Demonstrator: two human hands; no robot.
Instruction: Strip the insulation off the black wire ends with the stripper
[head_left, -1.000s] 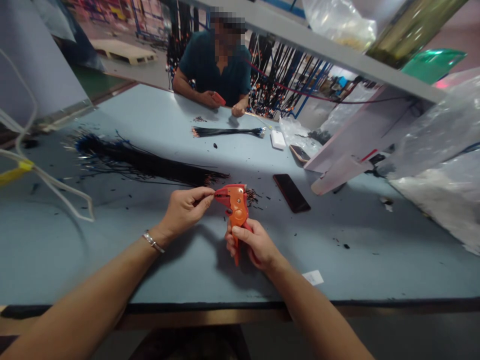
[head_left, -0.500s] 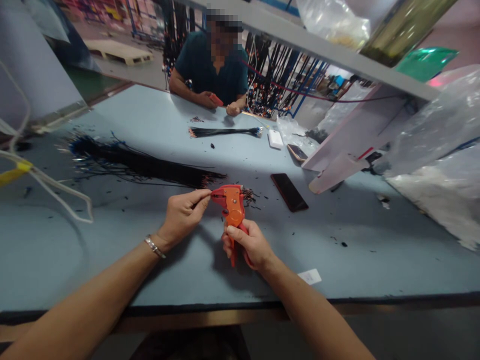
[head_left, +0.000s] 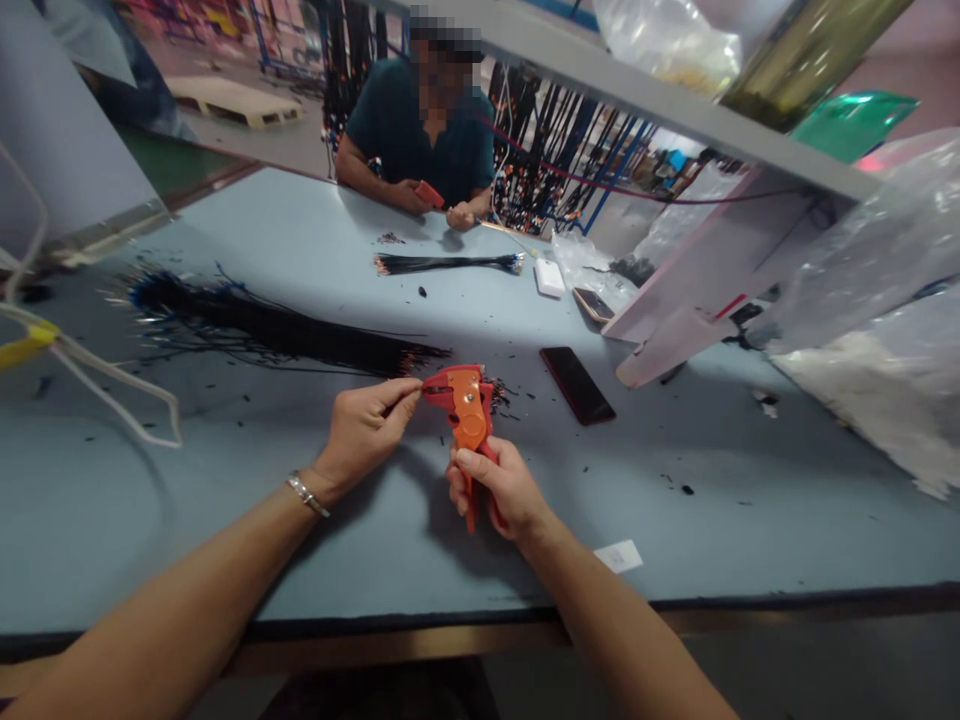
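My right hand [head_left: 495, 485] is wrapped round the handles of an orange and red wire stripper [head_left: 471, 405], whose jaws point left. My left hand [head_left: 371, 425] is closed in a pinch at the jaw tips; whatever lies between its fingertips is too small to make out. A large bundle of black wires [head_left: 285, 335] with blue and bare ends lies just beyond my left hand. Small cut bits [head_left: 501, 397] are scattered behind the tool.
Across the table [head_left: 300, 550] sits a person [head_left: 427, 135] holding a red object. A smaller wire bundle [head_left: 450, 264], a white box [head_left: 549, 278] and a dark phone [head_left: 577, 385] lie further off. White cables [head_left: 120, 400] hang at left; a shelf post [head_left: 697, 260] stands at right.
The stripper's handles and jaws have shifted slightly in my right hand. My left hand keeps its pinch at the jaws. The view has moved a little.
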